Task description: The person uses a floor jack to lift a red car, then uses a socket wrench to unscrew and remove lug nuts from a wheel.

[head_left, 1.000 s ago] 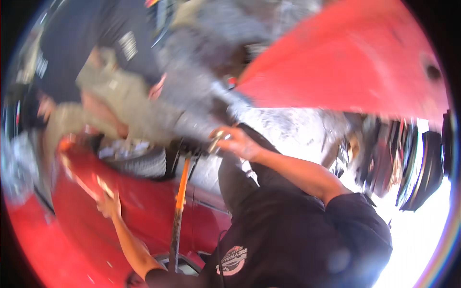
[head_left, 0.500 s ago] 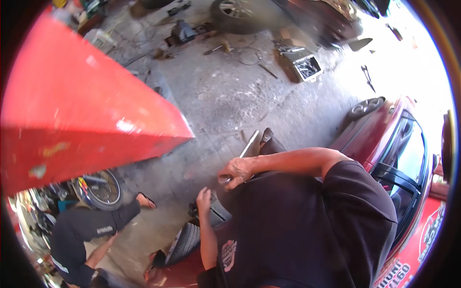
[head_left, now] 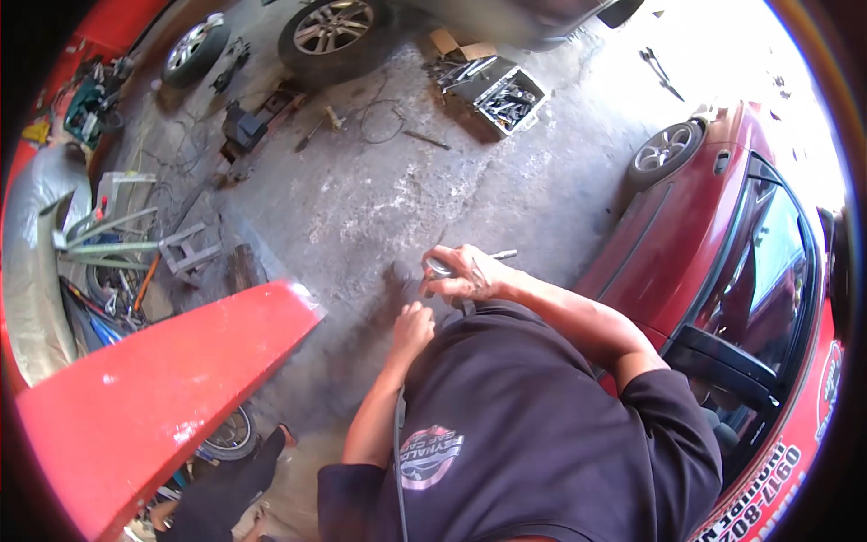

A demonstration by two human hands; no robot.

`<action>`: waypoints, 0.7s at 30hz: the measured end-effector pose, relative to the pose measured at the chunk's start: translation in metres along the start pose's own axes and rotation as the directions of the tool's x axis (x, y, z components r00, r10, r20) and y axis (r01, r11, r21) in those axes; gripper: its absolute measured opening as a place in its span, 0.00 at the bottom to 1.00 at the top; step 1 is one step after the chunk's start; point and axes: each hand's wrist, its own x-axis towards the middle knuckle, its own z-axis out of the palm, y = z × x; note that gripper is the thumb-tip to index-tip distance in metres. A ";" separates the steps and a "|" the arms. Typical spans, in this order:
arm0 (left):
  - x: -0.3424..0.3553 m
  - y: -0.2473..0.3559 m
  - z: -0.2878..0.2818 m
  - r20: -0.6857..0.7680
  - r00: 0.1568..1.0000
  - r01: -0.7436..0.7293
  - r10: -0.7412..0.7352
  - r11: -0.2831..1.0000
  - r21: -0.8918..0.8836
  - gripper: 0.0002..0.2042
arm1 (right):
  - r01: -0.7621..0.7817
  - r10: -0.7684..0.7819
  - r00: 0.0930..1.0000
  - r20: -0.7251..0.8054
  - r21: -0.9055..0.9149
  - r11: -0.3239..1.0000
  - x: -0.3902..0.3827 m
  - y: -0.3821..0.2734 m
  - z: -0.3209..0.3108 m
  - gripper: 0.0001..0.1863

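Note:
My right hand is closed around a metal wrench with a round, shiny head showing at the thumb side. Its straight handle sticks out past the far side of the hand, to the right. Just below and left of it, my left hand has its fingers curled together close to the wrench head. What lies inside those fingers, if anything, is too small or hidden to make out. Both hands are held in front of my dark shirt, above the concrete floor.
At left a red painted panel juts toward me; beyond it another person in dark clothes is partly visible. A maroon car stands at right. An open toolbox, loose wheels and a metal stand are on the far floor.
My view has swung, so the red panel sits lower and the maroon car shows more. Both hands have come up and farther right. The wrench handle now points right instead of away.

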 end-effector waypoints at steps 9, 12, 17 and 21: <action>0.207 0.074 -0.057 0.434 0.887 0.078 0.157 0.876 -0.477 0.08 | -0.115 0.117 0.973 -0.200 0.021 0.993 0.002 0.112 -0.159 0.24; 0.267 0.085 -0.063 0.621 0.735 0.210 0.272 0.779 -0.591 0.11 | -0.235 0.229 0.957 -0.178 -0.015 0.972 0.010 0.143 -0.208 0.23; 0.347 0.127 0.028 0.618 0.762 0.278 0.195 0.763 -0.584 0.21 | -0.266 0.252 0.959 -0.131 -0.111 0.957 0.025 0.204 -0.284 0.27; 0.393 0.164 0.098 0.564 0.707 0.045 0.427 0.769 -0.638 0.24 | -0.185 0.168 0.979 -0.119 -0.154 0.971 0.042 0.234 -0.343 0.26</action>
